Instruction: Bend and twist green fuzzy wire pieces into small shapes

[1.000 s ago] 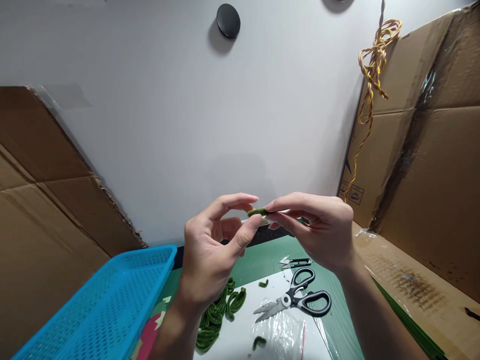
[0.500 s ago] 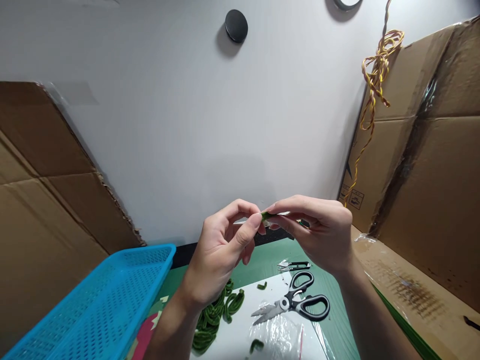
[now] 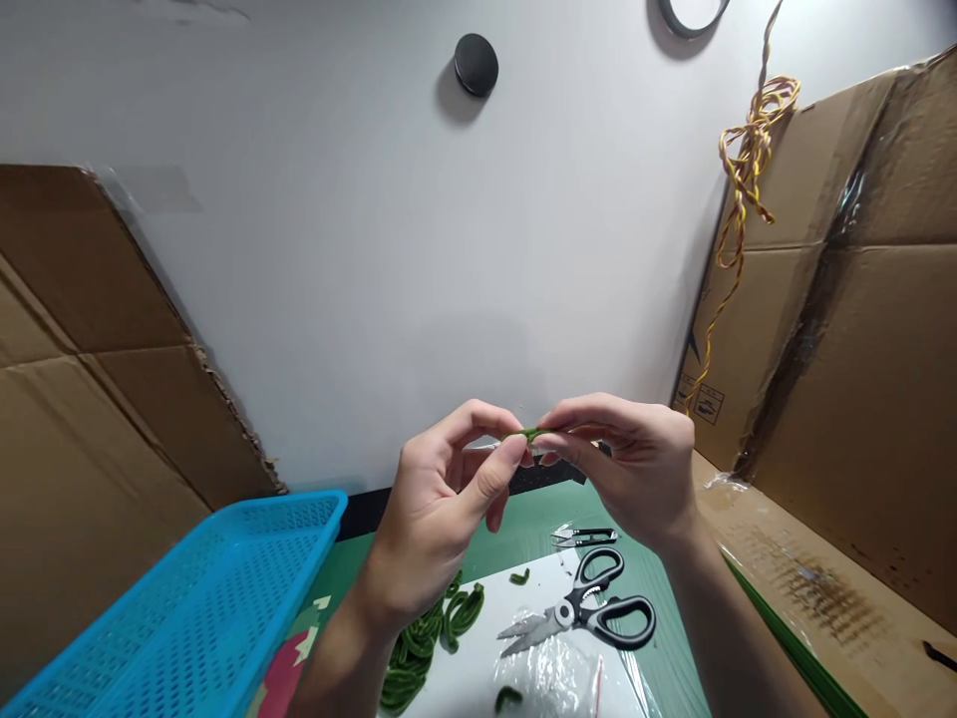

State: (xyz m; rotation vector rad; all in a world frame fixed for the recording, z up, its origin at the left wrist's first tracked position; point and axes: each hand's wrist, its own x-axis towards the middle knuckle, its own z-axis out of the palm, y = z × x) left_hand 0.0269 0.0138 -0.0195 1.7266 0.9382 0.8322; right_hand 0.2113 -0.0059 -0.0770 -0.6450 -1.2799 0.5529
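My left hand (image 3: 449,504) and my right hand (image 3: 628,464) meet fingertip to fingertip above the table, both pinching a short green pipe cleaner (image 3: 531,435). Most of that piece is hidden by the fingers. Beneath my left hand lies a pile of bent, looped green pipe cleaners (image 3: 411,653) on a white sheet (image 3: 464,678). Two small bent green pieces (image 3: 519,577) rest apart from the pile. Grey-and-black scissors (image 3: 572,610) lie below my right hand, blades pointing left, with small thread snips (image 3: 587,538) just beyond them.
A blue perforated basket (image 3: 224,558) stands on the left. Clear plastic bags (image 3: 557,678) lie under the scissors on the green table (image 3: 523,514). Cardboard panels (image 3: 882,329) flank both sides, and twisted yellow wire (image 3: 748,150) hangs at right. Long green stems (image 3: 778,628) lie beyond my right forearm.
My fingertips have shifted slightly on the pipe cleaner, and more of it shows between them. Both hands keep their pinch. The view has tilted a little.
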